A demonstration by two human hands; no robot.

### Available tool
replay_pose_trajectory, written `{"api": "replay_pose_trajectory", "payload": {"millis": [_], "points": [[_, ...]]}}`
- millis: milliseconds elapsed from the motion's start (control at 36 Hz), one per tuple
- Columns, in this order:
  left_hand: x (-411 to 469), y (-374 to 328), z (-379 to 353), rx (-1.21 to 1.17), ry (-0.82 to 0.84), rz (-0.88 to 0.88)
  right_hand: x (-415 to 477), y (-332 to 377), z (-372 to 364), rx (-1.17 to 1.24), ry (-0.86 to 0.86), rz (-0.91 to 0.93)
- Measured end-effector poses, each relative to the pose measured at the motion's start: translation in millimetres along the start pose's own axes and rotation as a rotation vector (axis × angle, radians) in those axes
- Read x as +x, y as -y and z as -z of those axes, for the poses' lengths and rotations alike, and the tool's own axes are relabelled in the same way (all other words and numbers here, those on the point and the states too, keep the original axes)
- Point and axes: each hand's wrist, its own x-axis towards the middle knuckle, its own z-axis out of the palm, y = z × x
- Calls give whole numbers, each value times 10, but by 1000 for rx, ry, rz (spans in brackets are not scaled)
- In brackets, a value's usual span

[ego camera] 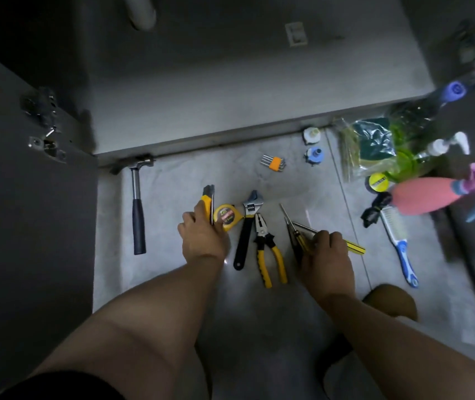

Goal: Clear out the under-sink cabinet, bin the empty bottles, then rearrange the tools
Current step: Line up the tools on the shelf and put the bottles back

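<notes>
1. Now the left grip (201, 238) is curled round a yellow utility knife (208, 197), whose long axis points away from the person, toward the cabinet (230, 96) straight ahead.
2. The right grip (327, 255) is closed on a bundle of screwdrivers (299, 241), their shafts angled forward and leftward.
3. Between the hands, the tape measure (226, 216), wrench (247, 226) and pliers (268, 249) lie on the floor (331, 197). The tape measure sits just beside the left grip, which is likely the nearer hand for it.

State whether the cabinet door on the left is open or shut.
Open: the door is swung outward, its hinges and the cabinet floor exposed.
</notes>
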Motion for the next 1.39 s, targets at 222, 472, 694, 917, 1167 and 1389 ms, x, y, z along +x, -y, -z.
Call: {"api": "replay_pose_trajectory", "payload": {"millis": [222, 472, 694, 917, 1167, 1389], "points": [[-323, -259, -6, 268, -95, -157, -121, -205, 67, -53, 81, -208], [-542, -303, -207, 425, 202, -287, -198, -350, 4, -93, 96, -228], [-464, -459, -367, 365, 292, -155, -181, -220, -88, 134, 96, 44], [-240, -440, -105, 195, 566, -61, -29, 313, -239, 148, 323, -10], [-211, -164, 209, -383, 491, 60, -47, 503, -426, -10, 340, -66], [231, 188, 520, -194, 66, 233, 53, 568, -472, -7, 279, -103]]}}
